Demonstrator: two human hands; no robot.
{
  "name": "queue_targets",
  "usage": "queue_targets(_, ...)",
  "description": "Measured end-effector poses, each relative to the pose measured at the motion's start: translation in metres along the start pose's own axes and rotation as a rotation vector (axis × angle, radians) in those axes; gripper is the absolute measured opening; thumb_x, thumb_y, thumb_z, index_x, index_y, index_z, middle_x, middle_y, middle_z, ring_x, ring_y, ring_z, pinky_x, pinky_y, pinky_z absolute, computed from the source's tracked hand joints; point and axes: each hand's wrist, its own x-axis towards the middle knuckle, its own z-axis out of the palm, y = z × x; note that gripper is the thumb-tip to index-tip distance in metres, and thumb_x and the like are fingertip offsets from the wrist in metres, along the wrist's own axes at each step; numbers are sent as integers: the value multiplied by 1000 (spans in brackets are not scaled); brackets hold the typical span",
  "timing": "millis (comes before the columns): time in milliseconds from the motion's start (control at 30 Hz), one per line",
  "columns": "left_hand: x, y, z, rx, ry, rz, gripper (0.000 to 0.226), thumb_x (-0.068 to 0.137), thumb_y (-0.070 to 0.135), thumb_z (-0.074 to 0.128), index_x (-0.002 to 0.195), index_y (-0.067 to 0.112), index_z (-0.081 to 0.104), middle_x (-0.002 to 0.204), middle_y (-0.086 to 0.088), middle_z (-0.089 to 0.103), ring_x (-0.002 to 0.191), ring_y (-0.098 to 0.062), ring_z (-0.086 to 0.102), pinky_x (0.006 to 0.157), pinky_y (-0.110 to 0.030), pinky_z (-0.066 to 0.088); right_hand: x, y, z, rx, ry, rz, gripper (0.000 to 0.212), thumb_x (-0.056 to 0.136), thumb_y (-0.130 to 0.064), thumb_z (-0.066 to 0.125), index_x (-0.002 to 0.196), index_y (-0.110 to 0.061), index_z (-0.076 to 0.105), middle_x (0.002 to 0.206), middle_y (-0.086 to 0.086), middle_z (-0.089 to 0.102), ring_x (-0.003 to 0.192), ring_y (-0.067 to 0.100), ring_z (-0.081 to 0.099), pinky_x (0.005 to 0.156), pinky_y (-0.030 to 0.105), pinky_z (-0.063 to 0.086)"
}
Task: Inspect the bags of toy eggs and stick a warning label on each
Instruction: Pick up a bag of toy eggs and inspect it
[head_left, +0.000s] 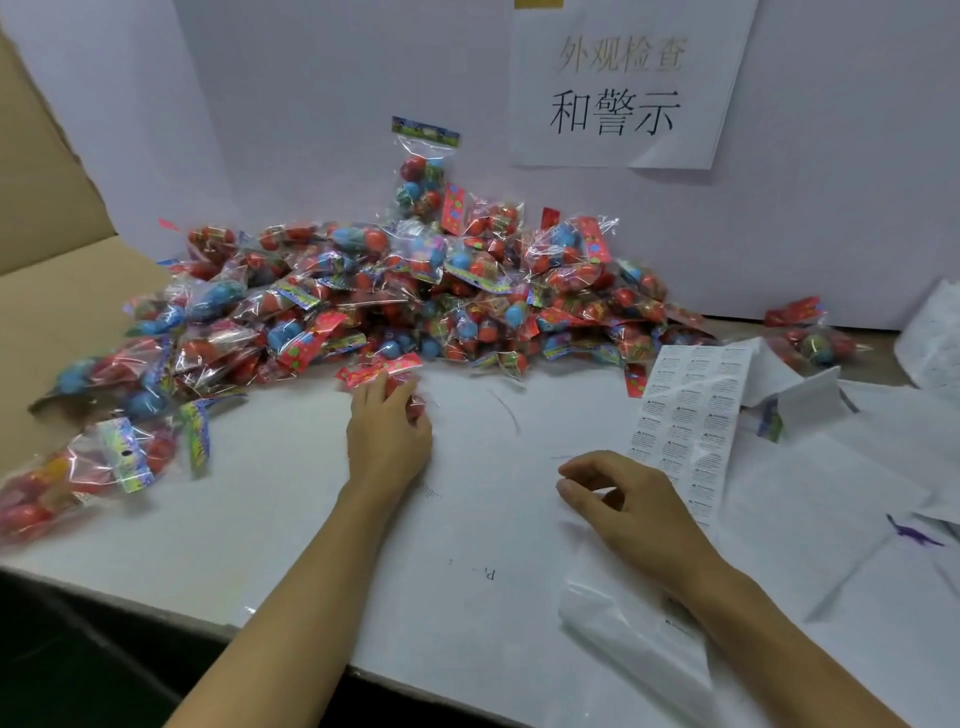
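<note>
Left hand (388, 431) reaches to 12 o'clock, fingers curled over one bag of toy eggs (382, 371) at near edge of the pile (395, 301); looks like a grip, bag partly hidden under fingers. Right hand (623, 499) hovers at 3 o'clock of the left, thumb and forefinger bent toward each other, holds nothing visible, just beside the label sheet (691, 415)

Handling, judged: bags prob light, crinkly clear film = slippery + soft, eggs inside hard plastic and roll about, so bag shifts shape when lifted. Best hold likely the stiff printed header card on top, or pinch film between eggs. Labels thin, sticky, curl easily; peel from a corner. Film wrinkles may stop label lying flat, so press on a smooth patch

Surface (311, 519): white paper-covered, pile spans 10 to 1 o'clock, loose bags (104, 467) at 9 o'clock, one bag (423, 171) stands upright vs back wall at 12. Spent backing papers (831, 467) at 3 o'clock. Cardboard flap (47, 197) at 10 o'clock. White back wall w/ printed paper sign (623, 88) at 1 o'clock
</note>
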Motion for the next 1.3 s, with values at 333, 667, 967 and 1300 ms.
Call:
queue_targets(333,-18,34,-1,-188,77,395,35,92,10,73,127,10,72,137,-8,61,136,-31,45,111,-28,37,19,-5,-13,39,6,116,6,93,-26,72,97,-29,74,88,-16,75,86,3,69,72,22,51)
queue_targets(667,-50,81,1,-458,-19,816,72,85,30,83,147,15,48,153,-12,46,141,-26,46,108,-37,51,45,-20,-22,420,-75,221,52,72,-38,80,117,-16,66,101,3,78,95,20,75,70,34,55)
queue_targets(967,-47,89,-4,-1302,-451,-362,57,77,59,74,106,11,67,99,-6,74,93,-21,73,66,-27,60,21,-3,-19,597,-158,267,46,68,-21,87,112,-17,72,101,8,77,82,19,73,57,23,51)
queue_targets(1300,-61,78,-6,-1255,-524,-233,20,84,20,79,97,6,75,95,-16,74,93,-31,73,74,-43,62,16,-2,-18,448,-161,221,42,78,-46,76,109,-17,73,102,6,77,95,23,74,71,32,54)
